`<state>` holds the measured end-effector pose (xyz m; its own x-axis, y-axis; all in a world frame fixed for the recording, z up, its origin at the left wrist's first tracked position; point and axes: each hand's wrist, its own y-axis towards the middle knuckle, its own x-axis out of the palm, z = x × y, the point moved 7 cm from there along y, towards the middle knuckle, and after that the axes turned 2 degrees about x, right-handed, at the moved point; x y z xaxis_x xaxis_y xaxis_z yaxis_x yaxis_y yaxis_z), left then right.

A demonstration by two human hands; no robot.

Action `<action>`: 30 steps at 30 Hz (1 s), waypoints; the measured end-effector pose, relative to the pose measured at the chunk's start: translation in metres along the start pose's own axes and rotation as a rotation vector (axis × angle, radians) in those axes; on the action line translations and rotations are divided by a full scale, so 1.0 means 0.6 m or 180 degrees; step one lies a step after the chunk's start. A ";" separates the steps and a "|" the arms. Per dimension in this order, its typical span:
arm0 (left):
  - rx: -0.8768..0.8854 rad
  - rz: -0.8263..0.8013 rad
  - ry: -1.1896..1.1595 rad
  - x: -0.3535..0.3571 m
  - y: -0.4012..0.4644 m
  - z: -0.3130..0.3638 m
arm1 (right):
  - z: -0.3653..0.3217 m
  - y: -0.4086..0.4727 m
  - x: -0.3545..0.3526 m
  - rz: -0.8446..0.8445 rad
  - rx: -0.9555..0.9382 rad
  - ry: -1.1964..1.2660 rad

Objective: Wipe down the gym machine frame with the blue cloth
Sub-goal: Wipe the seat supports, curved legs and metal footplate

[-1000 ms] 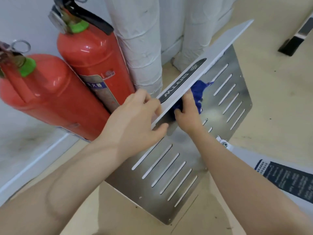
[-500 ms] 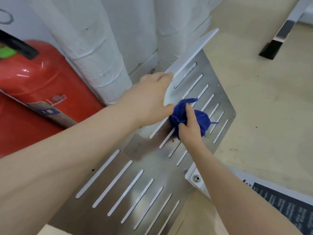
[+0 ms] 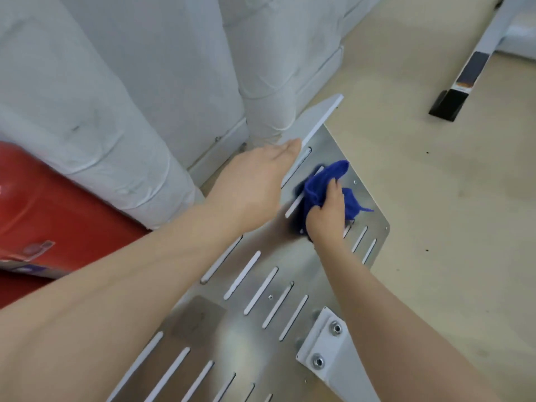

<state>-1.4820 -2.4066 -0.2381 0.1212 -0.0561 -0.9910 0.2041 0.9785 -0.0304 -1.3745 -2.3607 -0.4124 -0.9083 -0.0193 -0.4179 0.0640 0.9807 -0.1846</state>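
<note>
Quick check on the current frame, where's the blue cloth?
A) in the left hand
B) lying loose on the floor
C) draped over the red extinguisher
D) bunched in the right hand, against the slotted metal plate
D: the blue cloth is bunched in the right hand, pressed to the slotted metal plate beside the white panel edge, while the left hand rests on that panel and holds no cloth.

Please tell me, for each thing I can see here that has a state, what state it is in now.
blue cloth: bunched up, pressed on the plate.
right hand: grips the cloth.
left hand: rests against the white panel, fingers fairly straight.
slotted metal plate: lying flat, bolted to a white bracket.
white panel: standing on edge along the plate.
red fire extinguisher: leaning by the wall.
</note>
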 end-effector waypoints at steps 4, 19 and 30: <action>0.0422 0.0780 -0.0230 -0.018 -0.005 0.010 | -0.086 0.039 0.001 -0.0276 -0.0764 -0.0377; 0.0394 0.0668 -0.0408 -0.008 0.000 -0.001 | 0.135 0.082 -0.089 0.0112 0.1090 -0.0508; 0.0398 0.0555 -0.0464 -0.001 0.001 -0.004 | 0.131 0.023 -0.100 -0.0405 0.1338 -0.0132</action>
<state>-1.4846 -2.4057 -0.2380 0.3019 0.0743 -0.9504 0.2852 0.9442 0.1645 -1.2868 -2.3611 -0.4598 -0.9030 -0.1510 -0.4022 0.1232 0.8059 -0.5791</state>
